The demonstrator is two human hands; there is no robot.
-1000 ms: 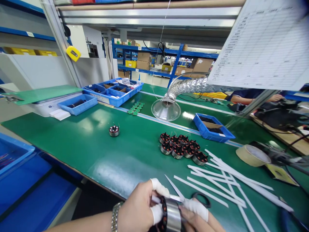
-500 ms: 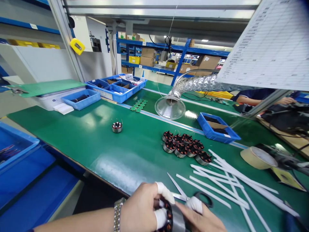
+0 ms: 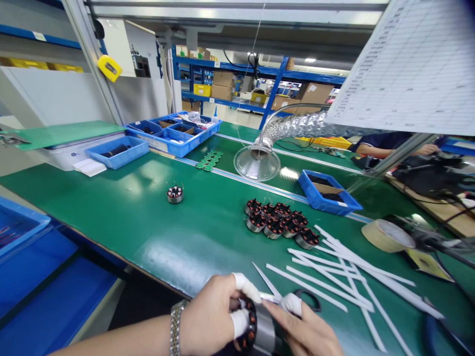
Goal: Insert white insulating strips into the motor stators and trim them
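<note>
At the bottom edge my left hand (image 3: 213, 321), a watch on its wrist and white cots on its fingertips, is closed round a round metal motor stator (image 3: 260, 332) with copper windings. My right hand (image 3: 304, 332) pinches a thin white strip (image 3: 270, 298) against the stator's top. Scissors (image 3: 274, 290) lie on the green mat just beyond my fingers. A cluster of several like stators (image 3: 280, 228) sits mid-table, and a single stator (image 3: 174, 194) stands apart to the left.
Several long white strips (image 3: 345, 277) lie to the right, near a roll of tape (image 3: 388, 236). Blue bins (image 3: 328, 194) (image 3: 117, 152) and an extraction funnel (image 3: 257, 165) stand further back. Another person's arm (image 3: 386, 148) rests at the far right.
The camera view has shifted slightly. My right fingers have slid a little along the top of the stator; both hands stay on it.
</note>
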